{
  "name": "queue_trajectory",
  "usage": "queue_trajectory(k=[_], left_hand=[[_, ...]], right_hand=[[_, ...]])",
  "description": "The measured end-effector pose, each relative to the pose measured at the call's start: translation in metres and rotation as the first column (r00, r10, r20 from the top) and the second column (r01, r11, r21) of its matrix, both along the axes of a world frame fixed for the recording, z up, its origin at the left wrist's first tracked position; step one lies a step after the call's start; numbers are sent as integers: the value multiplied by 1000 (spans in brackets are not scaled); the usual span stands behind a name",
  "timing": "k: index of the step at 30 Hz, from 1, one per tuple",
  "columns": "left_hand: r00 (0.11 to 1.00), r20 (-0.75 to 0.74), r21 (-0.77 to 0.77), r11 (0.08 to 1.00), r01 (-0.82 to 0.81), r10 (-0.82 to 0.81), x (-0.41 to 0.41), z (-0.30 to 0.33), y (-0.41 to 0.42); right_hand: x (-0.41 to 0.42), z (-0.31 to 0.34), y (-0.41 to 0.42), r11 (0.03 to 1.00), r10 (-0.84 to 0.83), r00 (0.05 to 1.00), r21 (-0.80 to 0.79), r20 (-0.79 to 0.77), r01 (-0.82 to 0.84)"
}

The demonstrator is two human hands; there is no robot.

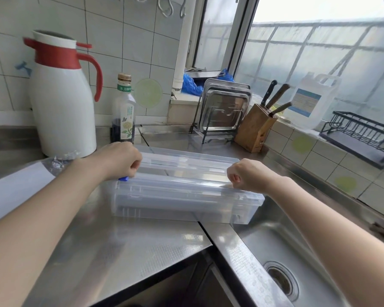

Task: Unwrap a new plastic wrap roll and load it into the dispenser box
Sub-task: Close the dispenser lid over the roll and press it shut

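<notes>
Dispenser box (186, 196) sits on the steel counter (124, 244), one end over the sink (282, 251). Your left hand (120, 159) and right hand (246, 175) each pinch the film edge (fingers curled) above it; lid open behind.

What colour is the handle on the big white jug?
Red, like the thermos jug's collar; the head view shows it.

Dispenser box (186, 196) on counter (120, 247), left of sink (282, 251), before jug (62, 103)
</notes>
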State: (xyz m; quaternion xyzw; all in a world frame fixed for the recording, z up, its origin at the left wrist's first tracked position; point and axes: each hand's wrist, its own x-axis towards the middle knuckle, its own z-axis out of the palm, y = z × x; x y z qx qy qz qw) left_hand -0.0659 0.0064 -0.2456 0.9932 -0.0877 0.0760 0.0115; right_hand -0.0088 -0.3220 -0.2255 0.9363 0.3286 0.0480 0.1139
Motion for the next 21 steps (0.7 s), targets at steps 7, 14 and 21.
queue_trajectory(k=[7, 14, 21], left_hand=[[998, -1, -191, 980, -57, 58, -4, -3, 1], [999, -12, -370, 928, -44, 43, -11, 0, 1], [997, -40, -359, 930, -76, 66, -10, 2, -3]], right_hand=[[3, -8, -6, 978, -75, 997, 192, -12, 76], [5, -15, -10, 894, -114, 990, 427, -78, 137], [6, -14, -6, 859, -190, 968, 449, -166, 246]])
